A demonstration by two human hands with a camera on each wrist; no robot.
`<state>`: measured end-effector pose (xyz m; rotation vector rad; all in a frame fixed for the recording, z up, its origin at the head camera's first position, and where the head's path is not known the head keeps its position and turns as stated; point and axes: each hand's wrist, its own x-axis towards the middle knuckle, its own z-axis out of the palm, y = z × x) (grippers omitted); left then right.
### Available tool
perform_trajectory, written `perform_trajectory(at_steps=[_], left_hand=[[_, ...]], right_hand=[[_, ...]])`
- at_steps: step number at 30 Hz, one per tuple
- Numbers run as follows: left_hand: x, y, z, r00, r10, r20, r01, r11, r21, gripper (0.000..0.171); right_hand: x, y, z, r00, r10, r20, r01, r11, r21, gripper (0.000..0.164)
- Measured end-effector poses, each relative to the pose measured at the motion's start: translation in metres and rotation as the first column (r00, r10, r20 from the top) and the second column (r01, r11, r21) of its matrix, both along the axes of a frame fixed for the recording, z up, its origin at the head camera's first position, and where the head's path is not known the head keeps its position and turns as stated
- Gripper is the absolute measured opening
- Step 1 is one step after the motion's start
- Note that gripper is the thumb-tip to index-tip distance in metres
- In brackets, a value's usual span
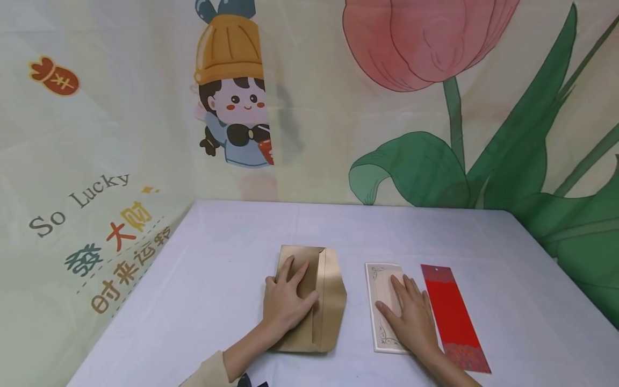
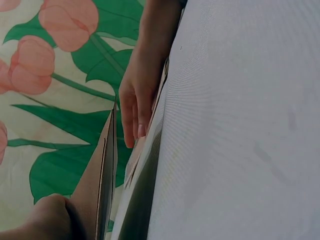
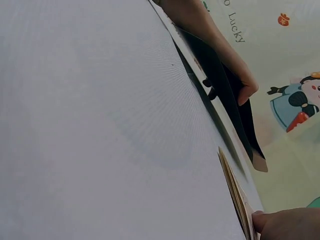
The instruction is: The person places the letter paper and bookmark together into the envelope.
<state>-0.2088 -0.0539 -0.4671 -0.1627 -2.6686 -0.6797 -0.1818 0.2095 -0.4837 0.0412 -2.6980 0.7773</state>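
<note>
On the white table lies a brown kraft paper envelope [image 1: 332, 301], its flap opened out to the right. My left hand [image 1: 287, 302] rests on it with fingers spread. To the right is a cream card [image 1: 382, 282] with ornamental corner scrolls. My right hand [image 1: 412, 320] lies flat over its right side, fingers extended. In the right wrist view, thin layers [image 3: 235, 192] show at the stack's edge beneath the right thumb. The envelope [image 2: 95, 185] stands out in profile in the left wrist view. Beside the right hand lies a red strip [image 1: 454, 312] with patterned ends and a small hole at the top.
The white tabletop [image 1: 208, 301] stretches around the papers. Behind it hangs a printed backdrop [image 1: 309, 107] with a tulip and a cartoon figure. A small dark object [image 1: 245, 380] shows at the front edge, beside the left sleeve [image 1: 210, 372].
</note>
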Motion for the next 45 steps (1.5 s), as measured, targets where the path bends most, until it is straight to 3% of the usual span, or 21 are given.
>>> perform_trajectory(at_steps=[5,9,13,20,22,26,29,34,40,45], left_hand=[[0.001,-0.002,-0.001,1.000,0.011,0.020,-0.011,1.000,0.007,0.064],[0.001,-0.002,0.000,1.000,0.017,0.024,-0.017,1.000,0.009,0.065],[-0.001,-0.003,0.000,1.000,0.022,0.019,-0.022,1.000,0.010,0.065],[-0.002,-0.004,0.000,1.000,0.013,0.020,-0.013,1.000,0.002,0.066],[-0.001,-0.003,0.001,1.000,0.013,0.028,-0.013,1.000,-0.001,0.066],[-0.001,-0.002,0.001,0.999,0.011,0.047,-0.011,1.000,-0.008,0.066],[-0.001,-0.002,0.001,0.999,0.017,0.051,-0.016,1.000,-0.015,0.066],[-0.001,0.000,-0.001,0.999,0.014,0.032,-0.013,1.000,-0.019,0.066],[-0.003,0.003,-0.002,1.000,0.021,0.011,-0.021,0.999,-0.028,0.064],[-0.004,0.004,-0.002,0.999,0.021,0.036,-0.020,0.999,-0.026,0.065]], right_hand=[[-0.001,0.000,0.000,0.998,0.028,-0.050,-0.031,0.998,-0.056,0.059],[-0.002,-0.001,0.001,0.997,0.015,-0.074,-0.027,0.985,-0.172,0.043],[-0.003,-0.001,0.003,1.000,-0.013,-0.019,0.008,0.964,-0.268,0.032],[-0.006,0.002,0.006,0.991,0.058,0.117,-0.008,0.921,-0.388,0.029],[-0.006,0.002,0.009,0.981,0.081,0.178,0.007,0.896,-0.445,0.031],[-0.005,-0.003,0.027,0.941,0.101,0.323,0.110,0.812,-0.574,0.037],[-0.007,-0.014,0.042,0.918,0.145,0.369,0.145,0.744,-0.653,0.042],[-0.013,-0.039,0.048,0.886,0.294,0.358,0.069,0.681,-0.729,0.046],[-0.019,-0.054,0.040,0.867,0.373,0.332,-0.024,0.695,-0.718,0.051],[-0.020,-0.061,0.034,0.849,0.440,0.293,-0.089,0.666,-0.741,0.056]])
